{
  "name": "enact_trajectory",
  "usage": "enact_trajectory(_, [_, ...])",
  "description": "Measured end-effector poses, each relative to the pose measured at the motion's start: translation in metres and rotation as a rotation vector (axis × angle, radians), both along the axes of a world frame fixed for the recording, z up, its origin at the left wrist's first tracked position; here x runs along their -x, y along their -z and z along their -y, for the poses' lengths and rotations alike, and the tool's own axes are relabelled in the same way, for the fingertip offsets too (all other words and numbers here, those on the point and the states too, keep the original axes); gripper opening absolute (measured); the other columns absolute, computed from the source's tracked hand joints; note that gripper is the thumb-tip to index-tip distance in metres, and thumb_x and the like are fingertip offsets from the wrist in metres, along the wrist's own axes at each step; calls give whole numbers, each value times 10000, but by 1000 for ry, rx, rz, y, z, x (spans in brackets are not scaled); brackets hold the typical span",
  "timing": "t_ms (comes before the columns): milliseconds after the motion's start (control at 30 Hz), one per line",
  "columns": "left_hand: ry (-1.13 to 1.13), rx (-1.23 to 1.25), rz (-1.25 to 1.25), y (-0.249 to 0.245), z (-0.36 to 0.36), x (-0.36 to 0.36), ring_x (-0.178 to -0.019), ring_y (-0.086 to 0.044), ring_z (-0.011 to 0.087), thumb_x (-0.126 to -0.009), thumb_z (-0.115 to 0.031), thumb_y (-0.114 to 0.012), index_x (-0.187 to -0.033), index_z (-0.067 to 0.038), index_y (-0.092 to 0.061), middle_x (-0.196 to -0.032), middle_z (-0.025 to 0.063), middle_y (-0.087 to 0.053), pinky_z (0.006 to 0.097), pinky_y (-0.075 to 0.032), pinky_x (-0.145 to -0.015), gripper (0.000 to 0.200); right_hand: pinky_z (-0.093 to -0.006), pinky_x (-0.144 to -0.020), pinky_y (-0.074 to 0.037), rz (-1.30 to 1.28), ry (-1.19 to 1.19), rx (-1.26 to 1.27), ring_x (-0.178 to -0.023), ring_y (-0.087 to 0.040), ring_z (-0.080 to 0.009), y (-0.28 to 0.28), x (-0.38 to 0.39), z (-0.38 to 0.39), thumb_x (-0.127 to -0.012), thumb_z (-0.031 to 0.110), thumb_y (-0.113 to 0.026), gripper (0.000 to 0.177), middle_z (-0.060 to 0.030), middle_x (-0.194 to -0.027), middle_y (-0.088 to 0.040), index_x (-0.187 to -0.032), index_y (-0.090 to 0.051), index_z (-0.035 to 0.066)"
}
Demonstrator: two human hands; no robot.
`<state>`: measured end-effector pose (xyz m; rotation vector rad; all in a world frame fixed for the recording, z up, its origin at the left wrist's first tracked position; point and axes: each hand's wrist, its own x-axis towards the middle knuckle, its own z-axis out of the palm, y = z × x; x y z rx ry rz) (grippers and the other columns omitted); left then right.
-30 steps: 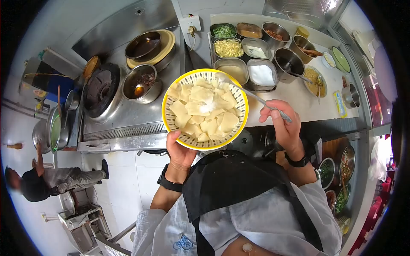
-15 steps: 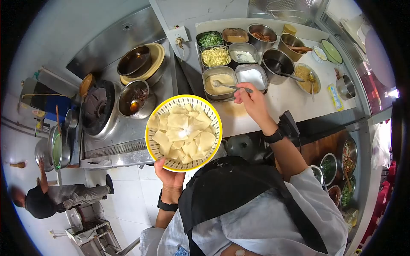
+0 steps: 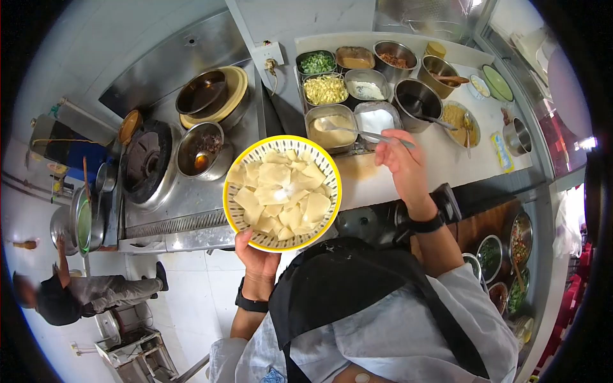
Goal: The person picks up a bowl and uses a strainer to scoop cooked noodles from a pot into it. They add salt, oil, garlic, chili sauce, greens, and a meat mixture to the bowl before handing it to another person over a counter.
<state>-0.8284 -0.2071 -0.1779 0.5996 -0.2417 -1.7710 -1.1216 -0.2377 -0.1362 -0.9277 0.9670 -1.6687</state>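
My left hand (image 3: 258,255) grips the lower rim of a yellow-rimmed bowl (image 3: 336,210) with dark dashes on its white inner wall. Flat, pale pieces of noodle dough (image 3: 260,199) fill the bowl, and a small heap of white powder lies on top of them at the middle. Pinched in my right hand (image 3: 403,167) is a metal spoon (image 3: 369,133). Its bowl end reaches over a square tub of tan powder (image 3: 332,134), while the handle crosses in front of a tub of white powder (image 3: 377,120).
Behind those stand tubs of chopped green onion (image 3: 317,62) and chopped yellow pieces (image 3: 324,89). A dark-liquid pot (image 3: 418,102) is to their right. On the left are a steel pot (image 3: 220,163) and a burner (image 3: 148,156). Another person (image 3: 64,297) stands at far left.
My right hand has drawn back to the right and toward me with the spoon, lifting it from the tan powder. The bowl has shifted slightly right and away from me.
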Motion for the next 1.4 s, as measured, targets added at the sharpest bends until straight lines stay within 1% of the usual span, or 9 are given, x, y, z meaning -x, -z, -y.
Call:
enact_trajectory(67, [20, 5, -33, 3, 5, 1, -1107, -460, 302, -662, -228, -547, -1249, -52, -387, -1217, 124, -472, 436, -376, -948, 633, -269, -656, -469, 26, -72, 89, -680, -570, -161, -16, -3, -11, -899, 112, -439, 204, -108, -819, -582, -1055, -498, -5])
enact_trajectory(167, [28, 28, -52, 0, 11, 9, -1109, -459, 302, -665, -225, -547, -1251, -53, -385, -1218, 123, -471, 436, -374, -950, 631, -260, -648, -468, -357, 49, 212, -686, -582, -152, -24, -2, -8, -901, 113, -434, 202, -103, -813, -592, -1054, -500, -2])
enact_trajectory(233, [48, 47, -41, 0, 10, 10, -1108, -458, 303, -664, -236, -547, -1250, -49, -385, -1217, 122, -472, 432, -372, -949, 635, -247, -640, -473, -631, 352, 124, -687, -591, -129, -17, 12, 22, -901, 111, -426, 204, -96, -799, -608, -1053, -502, -1])
enact_trajectory(467, [-2, 27, 103, -6, 6, 11, -1087, -474, 286, -666, -268, -549, -1228, -58, -412, -1192, 109, -491, 418, -383, -933, 615, -259, -585, -502, -654, 369, -12, -622, -611, -145, 26, 46, 107, -882, 121, -443, 210, -102, -747, -621, -1024, -502, -22])
enact_trajectory(833, [-5, 32, 108, -6, 5, 13, -1109, -460, 310, -658, -286, -549, -1261, -61, -370, -1224, 126, -459, 438, -388, -935, 668, -270, -597, -514, -167, 333, -31, -654, -603, -163, 34, 51, 100, -888, 98, -430, 199, -127, -795, -597, -1029, -487, -30])
enact_trajectory(1067, [10, 28, 55, -6, 10, 13, -1106, -466, 304, -646, -263, -556, -1255, -61, -387, -1213, 118, -478, 436, -379, -946, 663, -271, -660, -492, 3, 256, 93, -696, -584, -164, -24, 30, 17, -895, 100, -424, 204, -119, -823, -587, -1044, -493, -20])
enact_trajectory(1167, [63, 16, 3, -3, 12, 10, -1124, -449, 305, -653, -250, -555, -1264, -57, -379, -1235, 121, -465, 439, -368, -955, 664, -264, -665, -478, -113, 51, 151, -703, -580, -155, -42, 9, -19, -895, 93, -430, 201, -107, -822, -587, -1047, -504, -15])
enact_trajectory(1267, [80, 51, 56, 3, 16, 7, -1127, -442, 311, -665, -308, -557, -1267, -68, -369, -1240, 129, -446, 453, -366, -953, 675, -268, -669, -472, -744, 164, 165, -710, -593, -147, -34, 3, -29, -890, 88, -449, 197, -117, -821, -592, -1052, -508, -8])
enact_trajectory(1400, [111, 5, -23, -7, 15, 8, -1090, -473, 304, -652, -233, -564, -1233, -48, -402, -1199, 125, -484, 425, -381, -942, 631, -289, -662, -479, -1066, 285, 17, -709, -611, -201, -3, 12, -15, -853, 33, -474, 202, -148, -848, -596, -1051, -513, 14])
